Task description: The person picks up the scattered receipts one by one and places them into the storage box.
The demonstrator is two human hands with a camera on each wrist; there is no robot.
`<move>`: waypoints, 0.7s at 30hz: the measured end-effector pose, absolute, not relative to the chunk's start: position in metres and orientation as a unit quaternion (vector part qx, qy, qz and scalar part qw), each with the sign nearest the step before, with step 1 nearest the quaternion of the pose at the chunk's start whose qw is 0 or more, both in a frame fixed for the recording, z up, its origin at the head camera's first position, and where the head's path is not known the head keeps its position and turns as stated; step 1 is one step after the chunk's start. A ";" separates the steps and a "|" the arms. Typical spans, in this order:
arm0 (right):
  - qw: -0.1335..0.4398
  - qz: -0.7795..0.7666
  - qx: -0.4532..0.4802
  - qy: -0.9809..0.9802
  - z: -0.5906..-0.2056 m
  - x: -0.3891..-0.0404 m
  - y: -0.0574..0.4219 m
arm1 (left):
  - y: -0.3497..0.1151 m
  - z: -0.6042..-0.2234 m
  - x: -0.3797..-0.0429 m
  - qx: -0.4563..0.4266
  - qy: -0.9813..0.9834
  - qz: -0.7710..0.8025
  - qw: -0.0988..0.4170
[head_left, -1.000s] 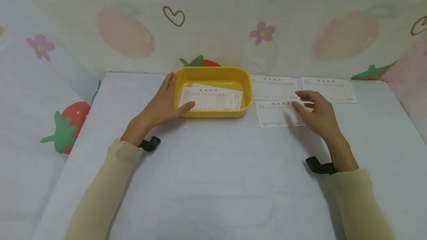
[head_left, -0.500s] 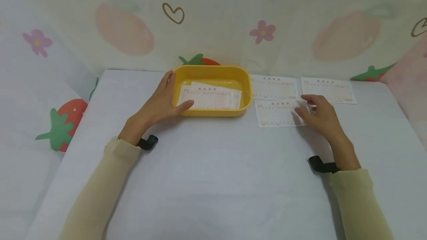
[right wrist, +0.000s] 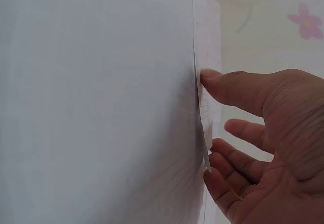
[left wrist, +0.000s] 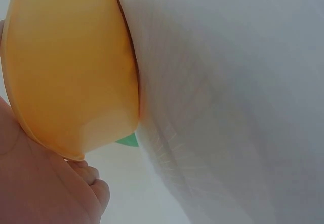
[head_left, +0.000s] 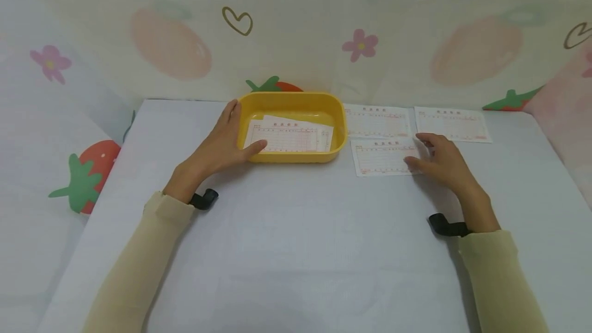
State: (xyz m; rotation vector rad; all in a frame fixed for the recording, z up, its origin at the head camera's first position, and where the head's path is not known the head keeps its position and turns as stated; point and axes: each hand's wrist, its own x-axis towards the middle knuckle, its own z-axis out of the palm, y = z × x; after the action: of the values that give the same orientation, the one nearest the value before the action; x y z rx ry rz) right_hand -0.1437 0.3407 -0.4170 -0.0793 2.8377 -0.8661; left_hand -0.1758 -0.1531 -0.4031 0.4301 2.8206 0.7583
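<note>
Right hand (head_left: 441, 163): thumb and fingers apart around the right end of the near slip (head_left: 379, 157); thumb touches its face, fingertips by its raised edge; no closed pinch that I can see; left hand (head_left: 210, 145) grips the left end of the yellow tray (head_left: 296, 158), thumb over the front rim, fingers round the end wall; near slip lies right of the tray, printed side up; behind it sit the middle slip (head_left: 376, 121), against the tray, and the far-right slip (head_left: 453, 125); tray holds a loose slip pile (head_left: 287, 137); my read: step in hand is picking up the near slip; next move calls for pinching that raised edge, tray held steady.
</note>
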 end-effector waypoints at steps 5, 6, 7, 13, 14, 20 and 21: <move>0.080 -0.292 -0.022 0.953 -0.417 -0.143 0.339 | -0.154 -0.403 -0.177 0.149 0.952 0.253 0.091; 0.080 -0.293 -0.020 0.953 -0.417 -0.143 0.339 | -0.154 -0.403 -0.177 0.149 0.952 0.253 0.091; 0.083 -0.293 -0.017 0.952 -0.417 -0.143 0.339 | -0.154 -0.404 -0.176 0.149 0.952 0.253 0.092; 0.086 -0.304 -0.006 0.949 -0.419 -0.144 0.340 | -0.154 -0.404 -0.174 0.146 0.952 0.252 0.094; 0.085 -0.306 -0.004 0.948 -0.419 -0.144 0.341 | -0.153 -0.404 -0.174 0.147 0.952 0.253 0.093; 0.079 -0.314 0.005 0.946 -0.421 -0.144 0.342 | -0.154 -0.405 -0.176 0.149 0.951 0.252 0.093; 0.078 -0.317 0.006 0.945 -0.421 -0.144 0.341 | -0.154 -0.405 -0.177 0.149 0.952 0.251 0.093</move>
State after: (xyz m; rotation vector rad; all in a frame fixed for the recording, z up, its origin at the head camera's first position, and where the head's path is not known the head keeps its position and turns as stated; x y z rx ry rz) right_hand -0.1436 0.3411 -0.4212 0.0176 2.8306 -0.9486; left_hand -0.1767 -0.1545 -0.4054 0.4418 2.8262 0.7454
